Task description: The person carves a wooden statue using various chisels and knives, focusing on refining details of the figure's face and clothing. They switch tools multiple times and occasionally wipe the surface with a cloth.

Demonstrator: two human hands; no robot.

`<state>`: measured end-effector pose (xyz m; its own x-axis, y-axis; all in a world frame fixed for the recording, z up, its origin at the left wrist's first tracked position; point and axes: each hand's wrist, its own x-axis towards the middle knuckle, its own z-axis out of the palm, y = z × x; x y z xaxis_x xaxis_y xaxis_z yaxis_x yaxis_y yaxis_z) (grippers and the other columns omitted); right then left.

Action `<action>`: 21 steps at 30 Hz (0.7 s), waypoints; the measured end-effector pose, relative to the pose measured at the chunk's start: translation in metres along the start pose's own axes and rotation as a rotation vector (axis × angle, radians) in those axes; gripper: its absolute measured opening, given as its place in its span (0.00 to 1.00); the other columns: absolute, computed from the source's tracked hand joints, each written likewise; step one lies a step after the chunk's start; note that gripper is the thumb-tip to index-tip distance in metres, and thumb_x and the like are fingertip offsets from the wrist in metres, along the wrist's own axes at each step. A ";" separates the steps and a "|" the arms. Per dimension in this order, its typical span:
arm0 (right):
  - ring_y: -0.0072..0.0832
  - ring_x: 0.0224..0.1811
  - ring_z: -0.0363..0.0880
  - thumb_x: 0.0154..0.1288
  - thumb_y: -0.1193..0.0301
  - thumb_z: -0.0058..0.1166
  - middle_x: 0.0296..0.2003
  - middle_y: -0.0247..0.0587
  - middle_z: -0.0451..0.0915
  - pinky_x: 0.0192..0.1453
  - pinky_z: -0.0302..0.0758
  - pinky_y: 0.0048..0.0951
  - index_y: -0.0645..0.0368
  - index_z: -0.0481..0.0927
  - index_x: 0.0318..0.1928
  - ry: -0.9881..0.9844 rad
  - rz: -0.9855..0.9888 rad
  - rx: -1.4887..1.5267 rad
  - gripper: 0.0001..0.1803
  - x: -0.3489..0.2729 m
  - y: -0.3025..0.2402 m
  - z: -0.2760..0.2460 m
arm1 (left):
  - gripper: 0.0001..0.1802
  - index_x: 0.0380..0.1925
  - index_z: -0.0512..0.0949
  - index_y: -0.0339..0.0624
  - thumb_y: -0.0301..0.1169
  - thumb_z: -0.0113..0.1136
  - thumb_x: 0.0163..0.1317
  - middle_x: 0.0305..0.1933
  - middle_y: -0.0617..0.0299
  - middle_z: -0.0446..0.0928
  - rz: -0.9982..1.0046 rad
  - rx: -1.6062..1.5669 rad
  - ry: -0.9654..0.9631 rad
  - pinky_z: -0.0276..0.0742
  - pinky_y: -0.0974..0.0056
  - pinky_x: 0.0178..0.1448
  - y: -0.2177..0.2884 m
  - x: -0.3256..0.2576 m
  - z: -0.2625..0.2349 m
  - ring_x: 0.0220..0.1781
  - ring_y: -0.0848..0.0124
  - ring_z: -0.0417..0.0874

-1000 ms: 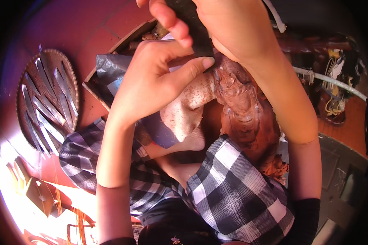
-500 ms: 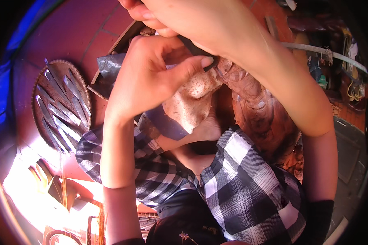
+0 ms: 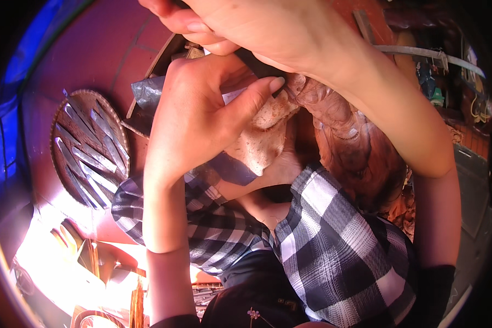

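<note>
My left hand (image 3: 202, 109) is closed, its thumb pressed against a dark flat strip (image 3: 259, 65) beside a carved brown wooden piece (image 3: 355, 147). Above it, my right hand (image 3: 213, 24) is curled into a fist at the upper edge. A bit of something dark shows between its fingers, but what it grips is mostly hidden. The right forearm crosses over the carving, whose surface has rounded, swirling relief. Under my left thumb a pale, brown-flecked piece (image 3: 265, 145) lies over my bare foot and shin; its material is unclear.
On the reddish tiled floor to the left, a round woven tray (image 3: 53, 147) holds several metal blades (image 3: 95, 156). Crumpled grey plastic (image 3: 147, 92) lies beyond my left hand. Wood shavings (image 3: 402, 213) are beside my checked trouser leg (image 3: 339, 235). Tools and cluttered items stand far right.
The whole view has shifted slightly, moving the tray and carving right and down in the picture. My right fist has edged left relative to the carving; both hands stay closed.
</note>
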<state>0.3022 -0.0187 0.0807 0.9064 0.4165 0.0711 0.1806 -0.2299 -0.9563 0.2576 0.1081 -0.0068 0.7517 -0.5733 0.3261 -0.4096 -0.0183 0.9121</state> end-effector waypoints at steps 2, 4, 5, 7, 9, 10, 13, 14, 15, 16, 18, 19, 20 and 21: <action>0.16 0.18 0.63 0.83 0.64 0.38 0.16 0.30 0.67 0.22 0.60 0.26 0.62 0.74 0.28 -0.009 -0.129 0.177 0.23 -0.002 0.014 -0.001 | 0.11 0.41 0.82 0.28 0.26 0.69 0.67 0.32 0.63 0.85 -0.132 0.012 -0.002 0.77 0.74 0.41 0.004 0.004 -0.003 0.35 0.82 0.82; 0.17 0.18 0.61 0.83 0.62 0.36 0.16 0.29 0.66 0.23 0.61 0.26 0.61 0.73 0.26 0.013 -0.200 0.068 0.26 0.000 0.011 -0.005 | 0.10 0.40 0.82 0.27 0.26 0.70 0.66 0.32 0.62 0.85 -0.266 -0.078 0.020 0.77 0.73 0.40 0.012 0.010 -0.008 0.35 0.82 0.82; 0.17 0.18 0.60 0.84 0.61 0.35 0.16 0.28 0.66 0.24 0.62 0.27 0.60 0.72 0.25 0.032 -0.170 0.040 0.27 0.002 0.008 -0.003 | 0.10 0.37 0.81 0.28 0.26 0.70 0.66 0.31 0.63 0.85 -0.256 0.007 0.001 0.77 0.73 0.39 0.018 0.011 -0.010 0.34 0.82 0.81; 0.18 0.18 0.60 0.84 0.60 0.34 0.17 0.29 0.66 0.25 0.63 0.28 0.59 0.72 0.25 0.033 -0.065 0.064 0.27 0.005 0.008 -0.001 | 0.10 0.35 0.80 0.29 0.27 0.69 0.67 0.30 0.65 0.83 -0.110 0.029 0.036 0.73 0.74 0.36 0.010 0.005 0.001 0.32 0.83 0.78; 0.19 0.18 0.60 0.84 0.60 0.34 0.17 0.30 0.67 0.25 0.64 0.28 0.59 0.72 0.25 0.009 -0.008 0.109 0.27 0.005 0.012 -0.001 | 0.11 0.37 0.81 0.28 0.29 0.69 0.67 0.29 0.65 0.83 -0.191 0.091 -0.040 0.72 0.75 0.36 0.016 0.003 -0.005 0.32 0.83 0.78; 0.20 0.19 0.60 0.84 0.60 0.34 0.17 0.30 0.67 0.26 0.65 0.28 0.59 0.72 0.25 0.004 -0.023 0.100 0.27 0.004 0.013 -0.002 | 0.11 0.36 0.81 0.28 0.29 0.70 0.67 0.29 0.66 0.82 -0.223 0.040 0.003 0.72 0.75 0.35 0.016 0.005 -0.005 0.32 0.84 0.77; 0.19 0.18 0.60 0.84 0.59 0.33 0.18 0.29 0.67 0.25 0.64 0.27 0.59 0.72 0.26 -0.117 -0.059 0.219 0.27 0.003 0.008 -0.013 | 0.12 0.35 0.80 0.29 0.29 0.70 0.66 0.27 0.68 0.80 -0.278 -0.026 0.064 0.71 0.76 0.35 0.025 0.008 -0.004 0.31 0.84 0.76; 0.19 0.17 0.60 0.84 0.59 0.32 0.18 0.30 0.67 0.24 0.64 0.26 0.59 0.72 0.26 -0.178 -0.023 0.320 0.27 0.002 0.009 -0.018 | 0.12 0.35 0.81 0.29 0.29 0.70 0.67 0.27 0.68 0.80 -0.241 0.032 0.040 0.71 0.76 0.35 0.025 0.006 -0.003 0.31 0.84 0.76; 0.19 0.17 0.59 0.84 0.59 0.33 0.18 0.30 0.67 0.23 0.63 0.26 0.60 0.72 0.27 -0.131 -0.068 0.278 0.27 0.002 0.022 -0.009 | 0.12 0.35 0.81 0.29 0.30 0.69 0.67 0.27 0.69 0.80 -0.204 0.090 0.016 0.71 0.76 0.35 0.024 0.003 -0.002 0.30 0.84 0.76; 0.19 0.16 0.58 0.84 0.59 0.33 0.17 0.29 0.66 0.21 0.61 0.25 0.59 0.71 0.27 -0.137 -0.045 0.341 0.27 0.006 0.027 -0.007 | 0.12 0.35 0.81 0.30 0.30 0.69 0.68 0.27 0.69 0.80 -0.168 0.148 -0.009 0.71 0.76 0.35 0.022 0.002 -0.001 0.30 0.84 0.76; 0.18 0.16 0.56 0.84 0.59 0.33 0.17 0.29 0.63 0.19 0.58 0.25 0.59 0.71 0.26 -0.148 0.011 0.447 0.26 0.012 0.029 -0.004 | 0.12 0.33 0.80 0.30 0.30 0.69 0.67 0.24 0.71 0.77 -0.232 0.056 0.033 0.66 0.75 0.30 0.020 0.005 -0.003 0.27 0.85 0.71; 0.17 0.15 0.55 0.84 0.58 0.33 0.17 0.28 0.63 0.18 0.57 0.25 0.58 0.70 0.26 -0.164 0.022 0.456 0.26 0.017 0.028 -0.005 | 0.12 0.32 0.80 0.31 0.30 0.70 0.67 0.23 0.72 0.76 -0.244 -0.016 0.086 0.63 0.74 0.29 0.021 0.008 0.000 0.26 0.85 0.69; 0.17 0.15 0.54 0.84 0.58 0.33 0.17 0.28 0.62 0.17 0.56 0.24 0.58 0.70 0.27 -0.211 0.036 0.503 0.26 0.016 0.024 -0.010 | 0.13 0.30 0.80 0.31 0.30 0.71 0.66 0.23 0.73 0.75 -0.257 -0.082 0.139 0.61 0.74 0.27 0.020 0.010 0.000 0.25 0.86 0.67; 0.17 0.15 0.53 0.84 0.58 0.34 0.16 0.27 0.61 0.17 0.55 0.24 0.58 0.70 0.27 -0.254 0.056 0.553 0.26 0.013 0.019 -0.013 | 0.13 0.31 0.80 0.30 0.30 0.70 0.67 0.24 0.70 0.78 -0.261 0.076 0.058 0.62 0.74 0.27 0.031 0.008 -0.006 0.26 0.85 0.70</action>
<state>0.3228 -0.0294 0.0668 0.7768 0.6296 0.0114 -0.1516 0.2046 -0.9670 0.2536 0.1077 0.0251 0.8641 -0.4937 0.0984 -0.2343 -0.2213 0.9466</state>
